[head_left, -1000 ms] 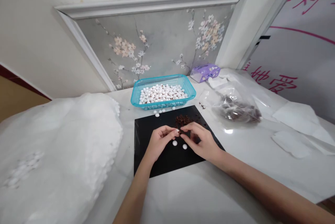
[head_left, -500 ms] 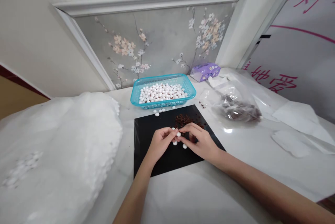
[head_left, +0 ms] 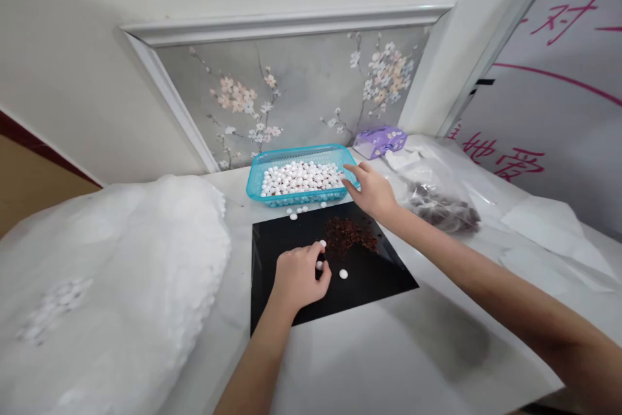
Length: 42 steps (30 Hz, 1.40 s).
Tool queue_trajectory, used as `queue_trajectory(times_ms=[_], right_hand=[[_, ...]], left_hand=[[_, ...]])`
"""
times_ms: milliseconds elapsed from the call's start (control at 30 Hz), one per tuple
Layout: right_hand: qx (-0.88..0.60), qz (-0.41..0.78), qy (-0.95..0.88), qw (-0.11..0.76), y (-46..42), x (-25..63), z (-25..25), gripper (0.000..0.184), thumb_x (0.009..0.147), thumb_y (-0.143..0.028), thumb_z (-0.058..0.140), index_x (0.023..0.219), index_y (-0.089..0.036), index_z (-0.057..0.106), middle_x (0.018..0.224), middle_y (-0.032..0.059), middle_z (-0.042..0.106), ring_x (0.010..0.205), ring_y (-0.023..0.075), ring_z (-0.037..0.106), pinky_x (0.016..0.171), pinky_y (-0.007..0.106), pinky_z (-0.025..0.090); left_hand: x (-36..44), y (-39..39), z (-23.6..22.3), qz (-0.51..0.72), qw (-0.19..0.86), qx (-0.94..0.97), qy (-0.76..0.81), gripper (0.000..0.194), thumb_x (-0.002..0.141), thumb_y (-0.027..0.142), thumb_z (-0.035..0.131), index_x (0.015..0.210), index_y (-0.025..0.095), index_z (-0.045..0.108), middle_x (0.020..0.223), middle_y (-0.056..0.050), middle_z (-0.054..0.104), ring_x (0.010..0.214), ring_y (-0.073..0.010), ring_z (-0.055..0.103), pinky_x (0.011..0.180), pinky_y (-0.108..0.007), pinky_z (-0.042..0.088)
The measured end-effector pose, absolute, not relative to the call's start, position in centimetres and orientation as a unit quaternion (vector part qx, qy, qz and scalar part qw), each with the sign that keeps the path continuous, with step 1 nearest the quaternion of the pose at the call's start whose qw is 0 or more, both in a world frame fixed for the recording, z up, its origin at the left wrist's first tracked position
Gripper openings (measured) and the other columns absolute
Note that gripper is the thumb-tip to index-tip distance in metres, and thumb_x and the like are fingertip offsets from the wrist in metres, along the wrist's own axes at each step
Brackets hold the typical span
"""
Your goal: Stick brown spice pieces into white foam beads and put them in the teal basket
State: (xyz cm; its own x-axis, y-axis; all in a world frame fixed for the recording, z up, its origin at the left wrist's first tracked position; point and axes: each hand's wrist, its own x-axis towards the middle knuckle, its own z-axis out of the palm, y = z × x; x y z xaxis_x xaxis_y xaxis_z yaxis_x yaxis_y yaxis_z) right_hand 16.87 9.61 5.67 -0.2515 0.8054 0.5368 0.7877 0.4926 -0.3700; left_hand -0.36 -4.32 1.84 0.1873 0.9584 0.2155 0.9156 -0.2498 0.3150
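My left hand (head_left: pixel 302 276) is low over a black mat (head_left: pixel 276 302). Its curled fingers close around a small white ball (head_left: pixel 319 265), partly hidden by the hand. Against its index fingertip sits another white ball (head_left: pixel 323 244), and a third white ball (head_left: pixel 343 274) lies apart to the right. My right hand (head_left: pixel 373 190) is at the right end of a blue plastic basket (head_left: pixel 255 188), thumb and index finger spread, with nothing visible between them. Many white balls (head_left: pixel 299 177) with brown bits among them fill the basket. Dark brown pieces (head_left: pixel 348 235) are heaped on the mat.
Several loose white balls (head_left: pixel 293 216) lie between basket and mat. A big white bag (head_left: pixel 121 259) bulges at the left. On the right are a clear plastic bag (head_left: pixel 444 204) with dark contents and a purple tissue pack (head_left: pixel 380 142). A flower-patterned wall panel (head_left: pixel 301 91) stands behind.
My hands were together over the mat at a white ball. My right hand has moved up and away to the basket and opened; my left has dropped to a ball on the mat.
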Motion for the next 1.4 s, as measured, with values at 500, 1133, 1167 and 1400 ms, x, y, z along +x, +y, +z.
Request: queue_trajectory(times_ms=[500, 1133, 1167, 1400], right_hand=[[-0.296, 0.210, -0.914, 0.183, 2.6, 18.9, 2.9, 0.013, 0.080, -0.013, 0.049, 0.082, -0.019, 0.061, 0.077, 0.0013, 0.058, 0.067, 0.0113, 0.055, 0.061, 0.022, 0.042], [-0.347, 0.238, -0.828, 0.371, 0.8, 17.3, 1.8, 0.010, 0.090, -0.021, 0.043, 0.090, -0.021, 0.052, 0.082, 0.0026, 0.053, 0.067, 0.0115, 0.054, 0.058, 0.023, 0.045], [-0.345, 0.235, -0.827, 0.376, 0.7, 17.2, 1.6, 0.010, 0.090, -0.021, 0.043, 0.090, -0.021, 0.052, 0.082, 0.0028, 0.053, 0.068, 0.0118, 0.055, 0.058, 0.023, 0.045], [-0.341, 0.213, -0.831, 0.384, 0.3, 16.8, 1.1, 0.011, 0.090, -0.020, 0.042, 0.087, -0.021, 0.052, 0.085, 0.0041, 0.057, 0.074, 0.0135, 0.059, 0.059, 0.024, 0.049]], left_hand=[[-0.8, -3.5, 1.6, 0.281, 0.171, 0.728, 0.602, 0.015, 0.080, 0.026, 0.050, 0.093, 0.023, 0.058, 0.085, 0.002, 0.062, 0.065, -0.0108, 0.054, 0.061, -0.023, 0.040], [-0.3, -3.0, 1.6, 0.402, 0.464, 0.576, 0.540, 0.025, 0.077, 0.038, 0.061, 0.092, 0.019, 0.065, 0.086, -0.003, 0.067, 0.076, -0.0138, 0.057, 0.064, -0.023, 0.041], [-0.2, -3.0, 1.6, 0.402, 0.479, 0.573, 0.530, 0.025, 0.077, 0.039, 0.061, 0.092, 0.019, 0.066, 0.087, -0.004, 0.067, 0.078, -0.0144, 0.058, 0.067, -0.023, 0.042], [-0.5, -2.8, 1.7, 0.415, 0.538, 0.530, 0.508, 0.027, 0.076, 0.038, 0.062, 0.093, 0.016, 0.066, 0.088, -0.005, 0.068, 0.081, -0.0159, 0.061, 0.072, -0.025, 0.046]])
